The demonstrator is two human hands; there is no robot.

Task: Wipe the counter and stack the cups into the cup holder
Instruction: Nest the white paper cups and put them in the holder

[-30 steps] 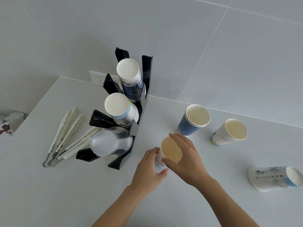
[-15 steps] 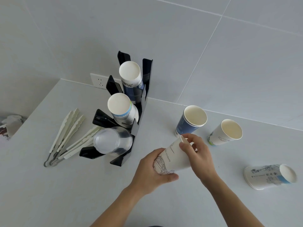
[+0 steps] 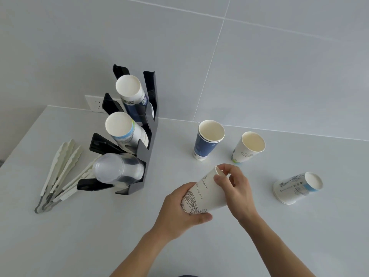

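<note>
Cup tipped, ready for the rack
Left hand [image 3: 179, 208] and right hand [image 3: 237, 188] grip the white cup [image 3: 207, 192]; cup holder [image 3: 145, 152] lies left, nearer the left hand

One black cup holder [image 3: 148, 124] stands near the tabletop's back edge, with three slots: two carry stacks of paper cups [image 3: 129, 90] [image 3: 121, 126] and one carries clear plastic cups [image 3: 117, 169]. Outside the holder there are four paper cups or cup stacks: a blue nested stack [image 3: 207, 140] and a white cup [image 3: 249, 146] upright, one white stack lying on its side [image 3: 295, 187], and one white printed cup [image 3: 203, 193] held in two hands. Toward the left edge lie several white tongs [image 3: 60, 172]; their exact count is unclear.
</note>
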